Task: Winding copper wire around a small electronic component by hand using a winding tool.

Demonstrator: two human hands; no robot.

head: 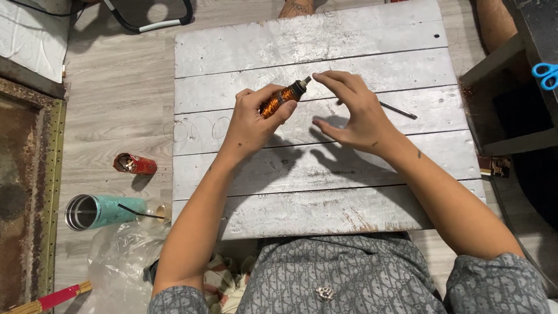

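Observation:
My left hand grips a small coil wound with copper wire, held tilted above a low white-painted plank table. The coil's dark tip points up and to the right. My right hand hovers beside that tip, thumb and forefinger pinched close to it; whether they hold a strand of wire I cannot tell. Thin loose loops of wire trail off the table's left edge.
A thin dark rod lies on the table right of my hand. On the floor to the left lie a red can, a teal tumbler and clear plastic. Blue scissors rest on a dark box at right.

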